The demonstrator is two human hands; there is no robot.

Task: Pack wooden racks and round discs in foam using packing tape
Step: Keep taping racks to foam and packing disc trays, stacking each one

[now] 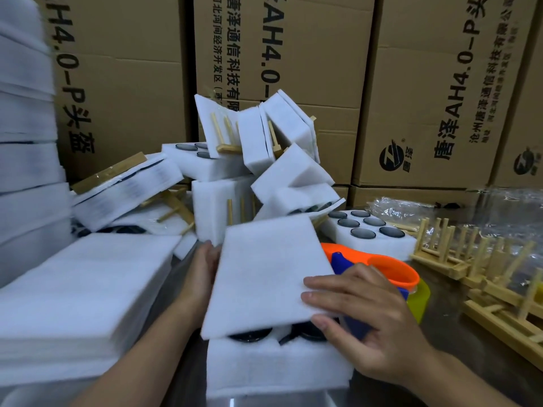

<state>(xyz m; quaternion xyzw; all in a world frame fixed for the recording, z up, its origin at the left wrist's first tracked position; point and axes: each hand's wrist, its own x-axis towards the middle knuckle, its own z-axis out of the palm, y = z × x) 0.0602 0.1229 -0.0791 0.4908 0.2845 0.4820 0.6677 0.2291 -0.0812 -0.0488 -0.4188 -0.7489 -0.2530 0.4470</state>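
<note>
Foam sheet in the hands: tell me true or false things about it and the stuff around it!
1. The foam sheet lies flat on the foam block. False: it is tilted, and dark discs show under its near edge.
2. Both the left hand and the right hand touch the sheet. True.
3. The wooden racks lie right of the tape dispenser. True.
4. The boxes behind are blue. False: they are brown cardboard.

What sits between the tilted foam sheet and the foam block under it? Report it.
Dark round discs sit in the holes of the foam block, directly beneath the tilted foam sheet; the head view shows two at the gap.
</note>
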